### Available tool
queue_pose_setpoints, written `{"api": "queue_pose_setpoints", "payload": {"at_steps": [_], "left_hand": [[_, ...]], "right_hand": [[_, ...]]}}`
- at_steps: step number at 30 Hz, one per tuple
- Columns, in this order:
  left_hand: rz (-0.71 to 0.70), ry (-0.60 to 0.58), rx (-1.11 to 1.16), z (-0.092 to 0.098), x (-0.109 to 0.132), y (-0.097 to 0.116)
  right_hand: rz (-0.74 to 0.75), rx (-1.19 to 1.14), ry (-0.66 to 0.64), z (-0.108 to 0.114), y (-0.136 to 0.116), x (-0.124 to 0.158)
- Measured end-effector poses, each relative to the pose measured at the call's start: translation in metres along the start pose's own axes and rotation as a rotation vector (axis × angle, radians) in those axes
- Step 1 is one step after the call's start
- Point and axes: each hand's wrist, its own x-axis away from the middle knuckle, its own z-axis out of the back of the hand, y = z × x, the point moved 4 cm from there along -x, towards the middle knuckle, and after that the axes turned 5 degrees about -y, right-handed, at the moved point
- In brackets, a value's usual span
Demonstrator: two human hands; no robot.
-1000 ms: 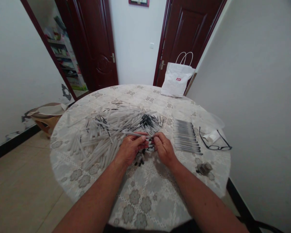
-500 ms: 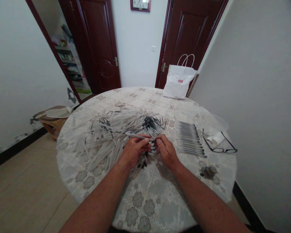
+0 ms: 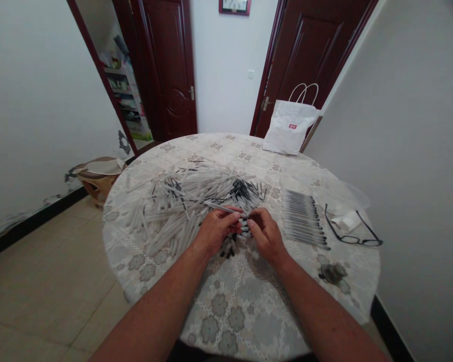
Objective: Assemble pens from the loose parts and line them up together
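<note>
Between the fingers of my left hand (image 3: 219, 229) lies a slim translucent pen barrel (image 3: 221, 206), its far end pointing up and left. My right hand (image 3: 266, 232) is closed in a pinch at the barrel's near end; whatever small part sits in its fingertips is hidden. Under and beyond my hands spreads a loose pile of whitish pen barrels (image 3: 173, 221). Thin black pen parts (image 3: 243, 189) lie bunched at the pile's right side. Short dark-ended pieces (image 3: 228, 249) show just below my left hand. A neat row of dark-tipped pens (image 3: 304, 218) lies right of my right hand.
Folded eyeglasses (image 3: 351, 240) with a white packet (image 3: 347, 221) lie at the right of the round table (image 3: 234, 311). Nearer stands a small dark grey object (image 3: 332, 273). A white paper bag (image 3: 290, 128) stands at the back right. A brown stool (image 3: 100, 181) is on the left.
The whole view has shifted, so the table and hands appear slightly further right. Both hands keep their pinch at the pen barrel, with only slight finger movement.
</note>
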Motion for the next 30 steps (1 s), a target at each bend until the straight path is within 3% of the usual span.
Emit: {"api": "queue_pose_setpoints", "payload": {"at_steps": [20,25,30], "left_hand": [[-0.013,-0.011,-0.079,-0.002,0.000,-0.001],[-0.054,0.019,-0.208,-0.003,0.001,0.004],[-0.134,-0.012,-0.459,-0.010,0.005,0.011]], "right_hand": [[-0.079,-0.100,-0.099,-0.003,0.004,0.000],[-0.073,-0.118,-0.152,0.000,0.000,-0.002],[0.062,0.095,-0.159,0.013,-0.012,-0.006]]}}
